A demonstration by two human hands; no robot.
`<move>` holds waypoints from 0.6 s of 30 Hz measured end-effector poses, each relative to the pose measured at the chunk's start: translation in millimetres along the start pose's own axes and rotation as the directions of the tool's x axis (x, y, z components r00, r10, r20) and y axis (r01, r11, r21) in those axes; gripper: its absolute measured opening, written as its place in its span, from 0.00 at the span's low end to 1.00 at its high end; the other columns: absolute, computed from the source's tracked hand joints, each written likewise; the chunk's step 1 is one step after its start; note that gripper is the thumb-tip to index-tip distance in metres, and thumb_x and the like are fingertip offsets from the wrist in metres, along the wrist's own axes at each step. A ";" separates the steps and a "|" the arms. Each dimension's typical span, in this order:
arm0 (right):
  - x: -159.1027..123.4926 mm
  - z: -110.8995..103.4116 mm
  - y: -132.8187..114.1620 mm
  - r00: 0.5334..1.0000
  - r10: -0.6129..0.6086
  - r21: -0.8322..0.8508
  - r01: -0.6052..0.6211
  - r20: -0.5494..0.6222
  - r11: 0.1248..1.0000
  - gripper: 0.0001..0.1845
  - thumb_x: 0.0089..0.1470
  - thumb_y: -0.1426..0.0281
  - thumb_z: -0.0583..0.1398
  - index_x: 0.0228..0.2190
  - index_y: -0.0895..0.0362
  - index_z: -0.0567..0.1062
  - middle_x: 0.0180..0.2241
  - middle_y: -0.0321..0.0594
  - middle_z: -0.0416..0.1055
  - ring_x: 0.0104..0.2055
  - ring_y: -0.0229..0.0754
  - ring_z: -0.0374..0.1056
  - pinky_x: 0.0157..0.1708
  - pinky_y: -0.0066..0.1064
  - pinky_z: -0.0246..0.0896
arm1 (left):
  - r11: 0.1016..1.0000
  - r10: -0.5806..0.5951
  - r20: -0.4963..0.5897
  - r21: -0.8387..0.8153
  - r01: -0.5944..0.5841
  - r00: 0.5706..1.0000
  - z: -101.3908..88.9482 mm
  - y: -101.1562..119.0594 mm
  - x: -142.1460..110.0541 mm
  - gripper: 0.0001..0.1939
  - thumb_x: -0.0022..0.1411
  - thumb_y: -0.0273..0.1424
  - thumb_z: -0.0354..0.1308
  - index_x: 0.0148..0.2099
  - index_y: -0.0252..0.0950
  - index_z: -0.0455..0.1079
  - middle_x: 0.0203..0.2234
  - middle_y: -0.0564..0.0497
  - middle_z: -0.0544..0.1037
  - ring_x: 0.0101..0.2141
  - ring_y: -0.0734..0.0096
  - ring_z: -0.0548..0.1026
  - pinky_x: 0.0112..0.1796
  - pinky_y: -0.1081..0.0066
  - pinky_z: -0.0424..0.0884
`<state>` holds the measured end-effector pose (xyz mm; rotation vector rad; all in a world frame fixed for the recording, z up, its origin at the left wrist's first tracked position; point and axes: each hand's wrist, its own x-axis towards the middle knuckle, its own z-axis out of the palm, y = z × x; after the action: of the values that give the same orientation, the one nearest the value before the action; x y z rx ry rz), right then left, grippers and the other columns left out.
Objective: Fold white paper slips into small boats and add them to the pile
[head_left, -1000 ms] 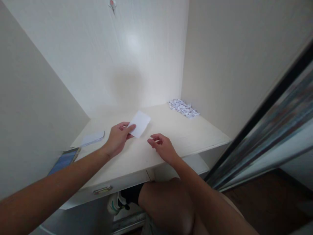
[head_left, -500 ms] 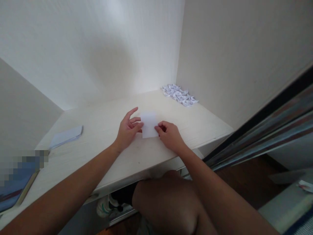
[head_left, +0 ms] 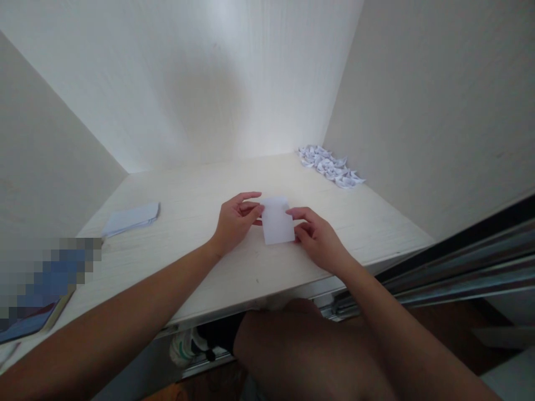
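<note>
A small white sheet of paper [head_left: 277, 221] lies on the pale wooden desk [head_left: 200, 223], held from both sides. My left hand [head_left: 236, 222] pinches its left edge with thumb and fingertips. My right hand [head_left: 316, 236] grips its right edge, fingers curled. Both hands rest low over the desk's middle, near the front edge.
A pile of several small folded white paper pieces [head_left: 330, 167] sits at the back right corner by the wall. A stack of white sheets [head_left: 131, 218] lies at the left. A blurred-out flat object [head_left: 39, 289] is at the far left. My knee [head_left: 292, 340] is below the desk.
The paper went from my left hand alone, held above the desk, down to the desk with both hands on it. The view has shifted a little to the left.
</note>
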<state>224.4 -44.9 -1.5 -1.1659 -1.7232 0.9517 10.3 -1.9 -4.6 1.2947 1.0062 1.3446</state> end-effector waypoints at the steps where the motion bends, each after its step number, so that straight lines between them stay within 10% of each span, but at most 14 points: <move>1: -2.3 -0.5 -0.9 0.999 -0.048 -0.061 0.049 0.016 0.997 0.24 0.56 0.78 0.53 0.52 0.54 0.74 0.49 0.46 0.73 0.36 0.39 0.72 0.37 0.32 0.71 | 1.000 -0.012 -0.004 -0.009 0.012 1.000 0.0 0.0 0.0 0.22 0.49 0.39 0.74 0.46 0.38 0.76 0.30 0.49 0.84 0.29 0.64 0.82 0.30 0.62 0.82; 11: -8.8 2.2 3.1 0.943 -0.325 -0.329 0.332 0.077 0.884 0.21 0.56 0.79 0.62 0.48 0.49 0.82 0.69 0.45 0.52 0.62 0.52 0.65 0.58 0.51 0.69 | 0.992 -0.105 -0.052 -0.082 0.101 0.993 2.4 2.0 -3.0 0.16 0.49 0.36 0.73 0.38 0.34 0.76 0.28 0.50 0.81 0.27 0.72 0.77 0.25 0.71 0.77; 18: -12.5 7.7 -6.4 0.961 -0.275 -0.251 0.276 0.038 0.928 0.08 0.60 0.68 0.64 0.39 0.52 0.85 0.69 0.49 0.54 0.64 0.56 0.65 0.60 0.51 0.67 | 0.994 -0.082 -0.035 -0.072 0.079 0.996 5.3 8.6 -9.1 0.22 0.50 0.34 0.71 0.49 0.35 0.76 0.31 0.52 0.78 0.29 0.72 0.77 0.22 0.76 0.76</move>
<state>218.0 -59.7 -1.2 -1.0423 -1.9921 0.5731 14.3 -12.8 2.6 1.1675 1.0174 1.3359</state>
